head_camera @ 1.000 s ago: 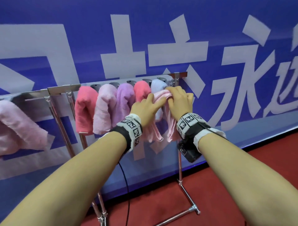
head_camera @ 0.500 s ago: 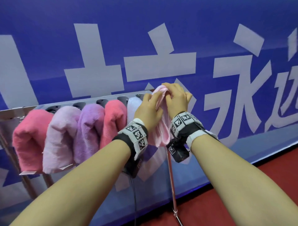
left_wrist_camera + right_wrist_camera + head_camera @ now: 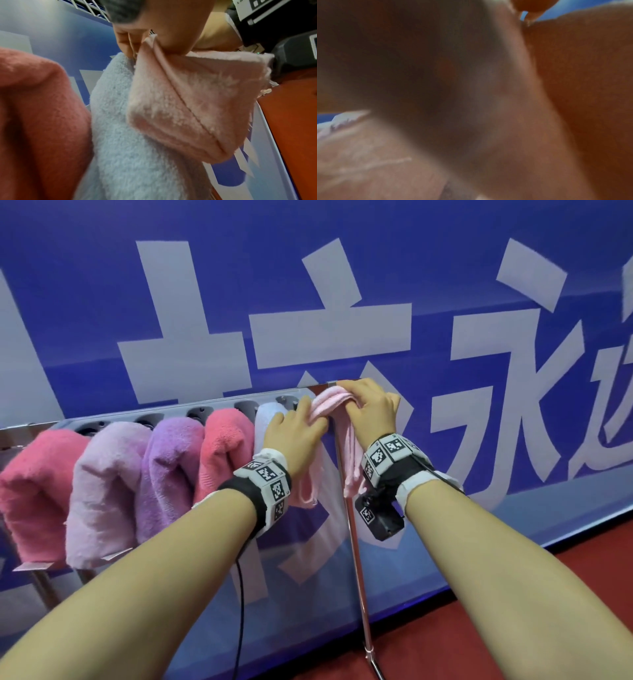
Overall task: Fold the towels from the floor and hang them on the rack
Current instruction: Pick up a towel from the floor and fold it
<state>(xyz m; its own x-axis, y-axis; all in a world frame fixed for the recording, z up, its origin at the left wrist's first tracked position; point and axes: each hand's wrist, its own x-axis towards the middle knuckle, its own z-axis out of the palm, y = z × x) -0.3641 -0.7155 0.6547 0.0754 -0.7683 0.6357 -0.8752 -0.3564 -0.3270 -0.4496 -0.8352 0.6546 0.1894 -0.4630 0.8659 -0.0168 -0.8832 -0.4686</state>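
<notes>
At the rack (image 3: 219, 405) end, both hands' grip on pale pink towel (image 3: 329, 405)

Left of the left hand (image 3: 294, 436), five folded fluffy towels crowd the metal rack rail (image 3: 219, 405), the pale blue towel (image 3: 269, 419) touching it. Below the right hand (image 3: 371, 412), the rack's chrome upright post (image 3: 354, 542) stands; further right lies open space.

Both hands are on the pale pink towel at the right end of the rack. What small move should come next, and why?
Probably let go with both hands. The pale pink towel already lies over the right end of the rack, beside the light blue towel, with its ends hanging down. The left hand and right hand grip it near the top, so little seems left except a light smoothing.
</notes>
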